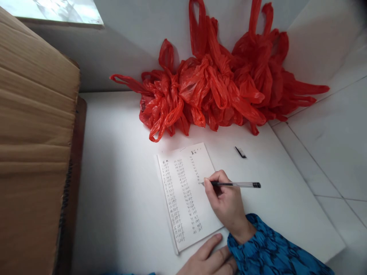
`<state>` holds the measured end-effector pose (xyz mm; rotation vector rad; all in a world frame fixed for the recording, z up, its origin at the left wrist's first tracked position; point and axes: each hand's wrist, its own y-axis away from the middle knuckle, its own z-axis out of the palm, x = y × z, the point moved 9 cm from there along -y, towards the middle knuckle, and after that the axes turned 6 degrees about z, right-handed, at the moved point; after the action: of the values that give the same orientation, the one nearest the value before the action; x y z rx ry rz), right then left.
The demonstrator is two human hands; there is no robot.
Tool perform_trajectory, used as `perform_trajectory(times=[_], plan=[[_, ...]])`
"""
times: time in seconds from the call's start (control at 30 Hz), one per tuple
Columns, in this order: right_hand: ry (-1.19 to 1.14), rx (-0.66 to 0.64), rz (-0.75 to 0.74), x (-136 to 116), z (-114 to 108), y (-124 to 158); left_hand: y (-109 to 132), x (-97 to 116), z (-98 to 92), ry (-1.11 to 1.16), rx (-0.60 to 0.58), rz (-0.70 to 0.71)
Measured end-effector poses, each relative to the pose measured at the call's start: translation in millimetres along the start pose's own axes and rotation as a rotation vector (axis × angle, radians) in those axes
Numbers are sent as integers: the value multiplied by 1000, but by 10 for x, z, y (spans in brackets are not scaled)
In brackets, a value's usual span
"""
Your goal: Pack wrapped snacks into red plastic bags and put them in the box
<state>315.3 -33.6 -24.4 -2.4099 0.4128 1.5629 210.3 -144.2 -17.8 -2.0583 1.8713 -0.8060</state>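
In the head view, the right hand [229, 206] is closed in a writing grip, thumb and fingers pinched on a slim clear-barrelled pen with a black end [241, 184], its tip at the right-hand column of a white paper pad covered in handwriting [187, 202]. The left hand [209, 259], fingers loosely extended and holding nothing visible, lies at the pad's lower edge; whether it touches is unclear. The pad rests tilted on a white tabletop [117, 172], whose surface stretches leftward to a brown cardboard box [34, 145] and rightward to the slanting table edge. Knotted red plastic bags [206, 84] bound the far side; a small black-and-clear pen cap [240, 152] lies between them and the right hand.
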Motion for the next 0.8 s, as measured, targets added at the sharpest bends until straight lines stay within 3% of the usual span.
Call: perform_trajectory(times=[0.2,0.53,0.8], plan=[[-91,100,48,108,-172,95,26,29,42,-40,-26,22],[-92,54,12,62,-157,156,40,27,47,-43,-18,10],[-49,-35,67,148,-62,141,37,25,58,-7,-7,4]])
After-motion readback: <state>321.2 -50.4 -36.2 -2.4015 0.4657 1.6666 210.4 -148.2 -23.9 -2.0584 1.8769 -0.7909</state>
